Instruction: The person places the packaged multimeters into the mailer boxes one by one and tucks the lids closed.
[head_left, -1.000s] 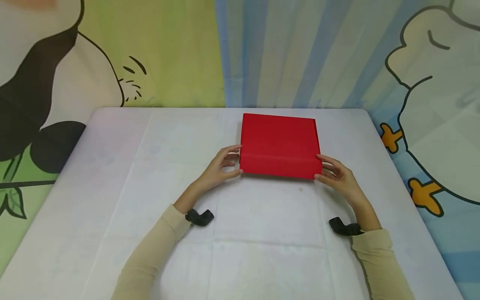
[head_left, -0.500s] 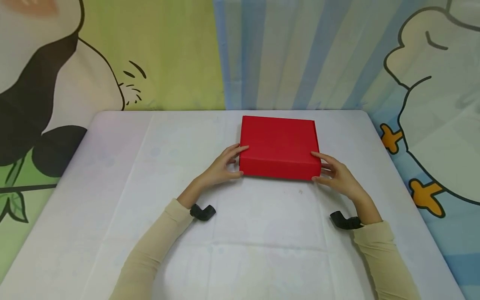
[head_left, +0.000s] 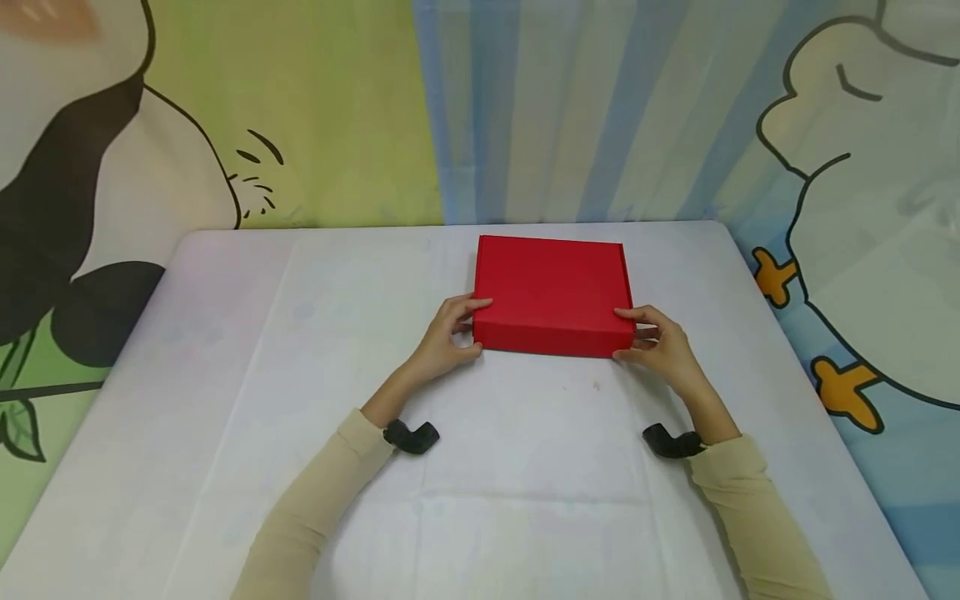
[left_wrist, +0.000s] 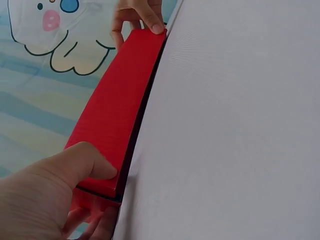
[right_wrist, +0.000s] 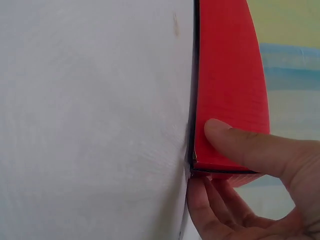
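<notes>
A flat red box [head_left: 551,287] lies towards the far side of the white table. At its left front corner, my left hand [head_left: 442,337] grips it, with the thumb on the front face and the index fingertip on top. My right hand [head_left: 663,342] grips the right front corner in much the same way. In the left wrist view, the thumb presses the box's red face [left_wrist: 112,105] while the other fingers curl behind the corner. The right wrist view shows the thumb on the front face [right_wrist: 232,75] and fingers at the box's end. The box's inside is hidden.
A white cloth covers the table [head_left: 525,533], whose far edge runs close behind the box. Beyond stands a cartoon-printed curtain [head_left: 540,108]. Black wrist straps [head_left: 412,437] sit by both beige sleeves [head_left: 315,508].
Both index fingers have shifted from the box's sides onto its top. The front edge of the top now looks sharper. The whole view has drifted slightly; the box stays about where it was.
</notes>
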